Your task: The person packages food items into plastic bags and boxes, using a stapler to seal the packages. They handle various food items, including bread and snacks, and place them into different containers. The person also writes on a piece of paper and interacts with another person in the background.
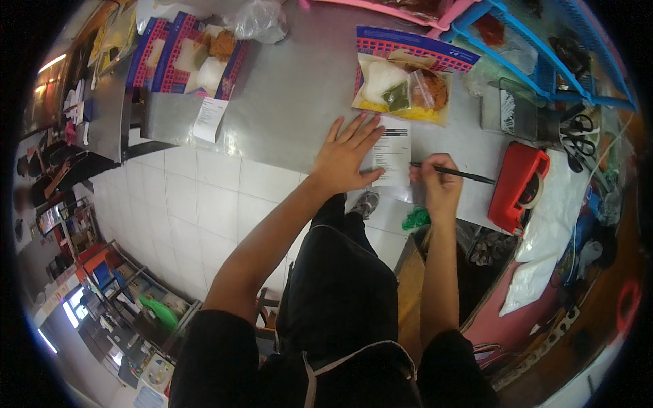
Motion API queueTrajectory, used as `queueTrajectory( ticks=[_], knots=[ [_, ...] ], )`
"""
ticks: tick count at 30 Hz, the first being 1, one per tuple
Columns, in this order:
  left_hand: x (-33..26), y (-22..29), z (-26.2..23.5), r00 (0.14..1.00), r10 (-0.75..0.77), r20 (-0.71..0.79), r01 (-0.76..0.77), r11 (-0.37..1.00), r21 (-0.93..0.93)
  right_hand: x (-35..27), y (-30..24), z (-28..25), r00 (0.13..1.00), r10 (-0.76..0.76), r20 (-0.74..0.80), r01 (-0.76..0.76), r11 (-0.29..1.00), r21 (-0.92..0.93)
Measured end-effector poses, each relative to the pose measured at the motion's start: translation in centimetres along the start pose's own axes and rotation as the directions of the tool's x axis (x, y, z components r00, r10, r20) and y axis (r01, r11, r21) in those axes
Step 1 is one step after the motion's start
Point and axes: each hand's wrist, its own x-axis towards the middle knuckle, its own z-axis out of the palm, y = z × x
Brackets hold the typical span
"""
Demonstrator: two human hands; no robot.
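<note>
Paper slip (394, 158), white and printed, lies flat on the steel counter (292, 102) right at its near edge, its long axis running away from you toward the food bag beyond it. Your left hand (345, 158) is the left grip: fingers spread apart and pressed flat, palm on the counter, fingertips overlapping the slip's left margin. Left of that grip the counter is bare steel until a second slip (209, 117) that hangs over the edge below two more packed bags (197, 58). Your right hand (439, 183), just right of the slip, is a grip clamped together on a black pen (457, 173); the pen lies nearly level, its long axis crosswise to the slip, tip at the slip's right edge and tail pointing right. Beyond the slip sits a clear food bag (405, 85) with a blue and red header. Right of the pen grip, a red tape dispenser (517, 187) stands close, leaving little room that way.
</note>
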Motion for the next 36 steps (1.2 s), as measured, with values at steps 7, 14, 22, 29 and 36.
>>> queueTrajectory(
  ticks=[7,14,22,29,36],
  knots=[
    [0.0,0.1,-0.1,1.000,-0.009,0.012,0.009,1.000,0.017,1.4,2.7,2.3,0.981,-0.142,0.131,0.185,0.884,-0.428],
    [0.1,-0.1,0.2,1.000,0.001,-0.014,-0.001,1.000,0.010,1.5,3.5,2.8,0.960,-0.236,0.148,0.278,0.851,-0.446],
    [0.0,-0.1,0.2,1.000,-0.010,0.017,0.010,1.000,0.013,1.0,3.4,2.8,0.950,-0.294,-0.102,0.235,0.893,-0.384],
    [0.0,-0.1,0.1,1.000,-0.002,0.015,0.002,1.000,0.006,0.1,3.0,1.9,0.992,-0.104,0.064,0.122,0.861,-0.493],
    [-0.1,-0.4,0.7,1.000,0.006,-0.013,-0.006,1.000,0.021,0.7,3.0,2.6,0.957,-0.249,0.149,0.289,0.775,-0.562]
  ],
)
